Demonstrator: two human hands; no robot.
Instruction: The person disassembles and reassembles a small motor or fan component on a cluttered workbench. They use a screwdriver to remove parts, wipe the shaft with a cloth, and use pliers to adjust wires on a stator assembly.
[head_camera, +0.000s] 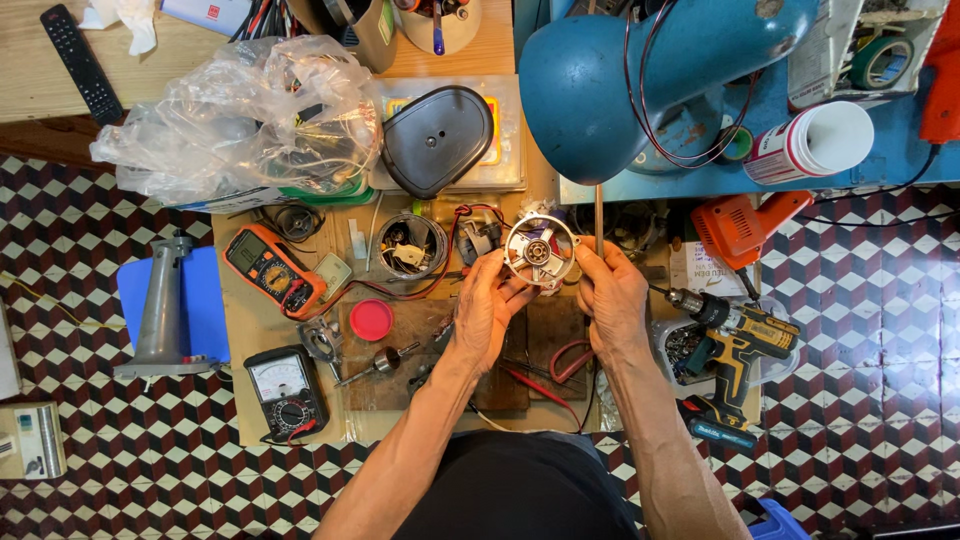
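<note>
Both hands (550, 300) grip round motor bracket (538, 250) between them

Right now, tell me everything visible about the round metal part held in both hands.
The round metal part is a silvery ring-shaped frame, seemingly cast metal, with spokes running to a small central hub that looks brownish. It faces up toward the camera, raised above the cluttered workbench. The left hand grips its lower left rim and the right hand its right rim. Red wires lie beside it.

orange multimeter (272, 268) | left of centre | grey screen
</note>
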